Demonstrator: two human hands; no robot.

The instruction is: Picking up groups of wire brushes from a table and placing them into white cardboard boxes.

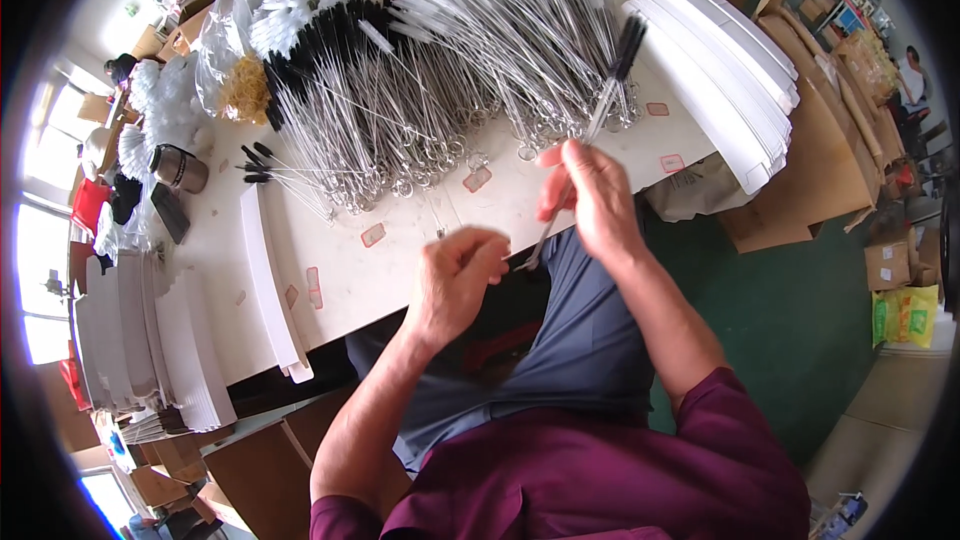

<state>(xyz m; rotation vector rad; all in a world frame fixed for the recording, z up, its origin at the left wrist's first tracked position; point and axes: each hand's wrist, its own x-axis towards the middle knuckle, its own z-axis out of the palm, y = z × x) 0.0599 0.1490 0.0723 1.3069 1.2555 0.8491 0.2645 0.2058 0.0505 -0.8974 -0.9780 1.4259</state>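
Observation:
In my right hand (597,202) are the wire stems of a black-bristled straw brush (626,50), perhaps more than one. Its bristles point up and away, and the stem runs below my fingers toward my lap. My left hand (455,280) hovers at the table's front edge with curled fingers; whatever it may hold is hidden. Beyond both hands lies a wide pile of similar brushes, black-bristled ones (350,120) to the left and white-bristled ones (520,30) to the right. Their looped wire ends face me. A few loose black brushes (265,162) lie further left.
A long white carton (265,280) lies on the table (350,275) at the left. Stacked white cartons stand at the far left (120,330) and far right (715,70). Rubber bands (245,90) in a plastic bag and a steel cup (180,168) sit at the back left.

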